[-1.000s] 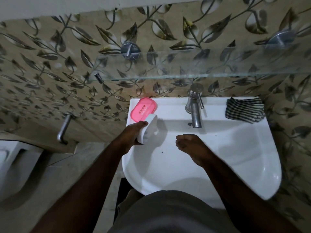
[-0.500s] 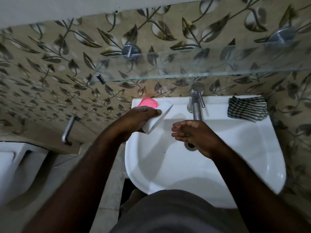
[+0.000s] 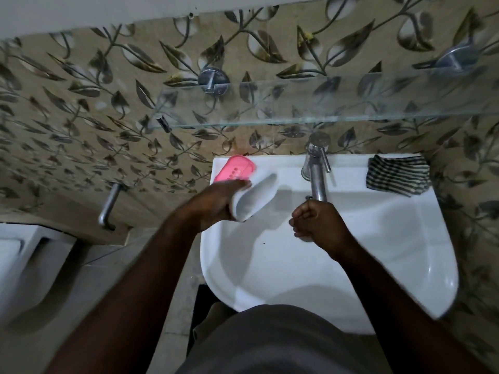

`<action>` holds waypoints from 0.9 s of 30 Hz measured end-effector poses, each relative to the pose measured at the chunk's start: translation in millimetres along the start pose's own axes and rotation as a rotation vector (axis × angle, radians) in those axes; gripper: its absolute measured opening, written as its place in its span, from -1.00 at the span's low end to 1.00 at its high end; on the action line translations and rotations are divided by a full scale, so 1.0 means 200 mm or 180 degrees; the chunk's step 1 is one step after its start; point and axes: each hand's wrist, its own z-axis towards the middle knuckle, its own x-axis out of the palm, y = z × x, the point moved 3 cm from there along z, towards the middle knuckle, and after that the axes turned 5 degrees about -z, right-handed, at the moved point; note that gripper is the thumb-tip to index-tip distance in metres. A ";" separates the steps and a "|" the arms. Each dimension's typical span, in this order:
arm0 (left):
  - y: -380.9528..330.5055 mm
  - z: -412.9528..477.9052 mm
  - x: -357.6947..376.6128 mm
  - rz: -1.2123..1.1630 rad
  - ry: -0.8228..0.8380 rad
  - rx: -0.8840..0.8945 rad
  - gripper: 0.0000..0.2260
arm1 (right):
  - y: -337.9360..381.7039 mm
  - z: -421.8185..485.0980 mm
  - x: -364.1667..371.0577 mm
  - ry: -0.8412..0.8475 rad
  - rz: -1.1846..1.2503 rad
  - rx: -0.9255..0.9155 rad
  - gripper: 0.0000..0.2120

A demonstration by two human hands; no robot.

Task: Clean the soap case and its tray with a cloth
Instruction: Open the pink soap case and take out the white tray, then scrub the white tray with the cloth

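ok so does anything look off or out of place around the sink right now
Nothing looks damaged or spilled. The one oddity: the striped cloth lies unused on the white sink's back right corner while the left hand holds the white soap case tilted over the basin. The pink slotted tray rests at the back left.

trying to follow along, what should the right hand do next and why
Probably reach the right hand to the striped cloth. The left hand already holds the white soap case over the sink, the pink tray lies on the back left rim, and the right hand looks loosely curled and empty below the tap. The cloth lies untouched on the back right rim, so no wiping can start.
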 end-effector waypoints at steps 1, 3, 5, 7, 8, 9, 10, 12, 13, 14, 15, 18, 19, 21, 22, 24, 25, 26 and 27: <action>0.01 0.00 0.01 0.0588 -0.0302 -0.0020 -0.84 | 0.00 0.00 0.01 -0.0107 -0.0315 0.0022 -0.88; 0.05 0.02 0.00 0.0495 -0.0199 -0.0030 -0.81 | -0.01 0.00 0.01 -0.0150 -0.0612 0.0077 -0.85; 0.07 0.01 0.01 -0.0411 0.0369 -0.0239 -0.69 | 0.03 -0.02 -0.02 0.0124 -0.0157 -0.0128 -0.87; 0.11 0.05 -0.04 0.0380 0.0159 -0.0231 -0.67 | 0.06 -0.05 -0.02 0.0648 0.0432 -0.0305 -0.90; 0.13 0.07 -0.07 0.1225 -0.0247 -0.0147 -0.65 | 0.05 -0.03 -0.02 0.0709 0.0316 -0.0280 -0.92; 0.15 0.06 -0.09 0.1725 -0.0648 -0.0126 -0.62 | 0.03 -0.03 0.00 0.0638 -0.0410 -0.0310 -0.92; 0.17 0.08 -0.09 0.1541 -0.0709 -0.0101 -0.61 | 0.00 -0.03 0.02 0.0452 -0.1169 -0.0234 -0.92; 0.19 0.08 -0.06 0.0540 -0.0330 -0.0095 -0.65 | -0.06 -0.02 0.02 -0.0191 -0.2011 -0.0221 -0.94; 0.18 0.08 -0.06 0.0087 -0.0184 -0.0063 -0.68 | -0.08 -0.04 0.02 -0.0468 -0.1949 -0.0338 -0.87; 0.17 0.08 -0.06 -0.0137 -0.0122 -0.0011 -0.72 | -0.10 -0.04 0.00 -0.0784 -0.1522 -0.0329 -0.81; 0.17 0.08 -0.06 -0.0327 -0.0073 0.0035 -0.77 | -0.11 -0.05 -0.02 -0.1103 -0.1278 -0.0383 -0.79; 0.16 0.09 -0.03 -0.0912 -0.0056 -0.0051 -0.78 | -0.12 -0.07 -0.04 -0.0526 -0.0992 -0.0329 -0.69; 0.17 0.10 0.00 -0.1078 -0.0010 -0.0101 -0.75 | -0.15 -0.06 -0.04 -0.0227 -0.0953 -0.0213 -0.61; 0.16 0.11 0.06 -0.1243 0.0035 -0.0123 -0.71 | -0.16 -0.05 -0.10 -0.0201 -0.1006 -0.0207 -0.62; 0.16 0.12 0.10 -0.1284 0.0067 -0.0091 -0.69 | -0.16 -0.03 -0.15 -0.0379 -0.0963 -0.0222 -0.69; 0.15 0.14 0.16 -0.1392 0.0180 -0.0039 -0.69 | -0.15 0.01 -0.28 -0.0850 -0.0908 -0.0207 -0.78; 0.14 0.15 0.20 -0.1455 0.0244 -0.0012 -0.69 | -0.15 0.04 -0.35 -0.1097 -0.0994 -0.0232 -0.81; 0.12 0.15 0.23 -0.1499 0.0288 0.0010 -0.70 | -0.14 0.08 -0.41 -0.1305 -0.1091 -0.0245 -0.84; 0.11 0.16 0.26 -0.1535 0.0328 0.0036 -0.72 | -0.14 0.12 -0.48 -0.1476 -0.1153 -0.0261 -0.85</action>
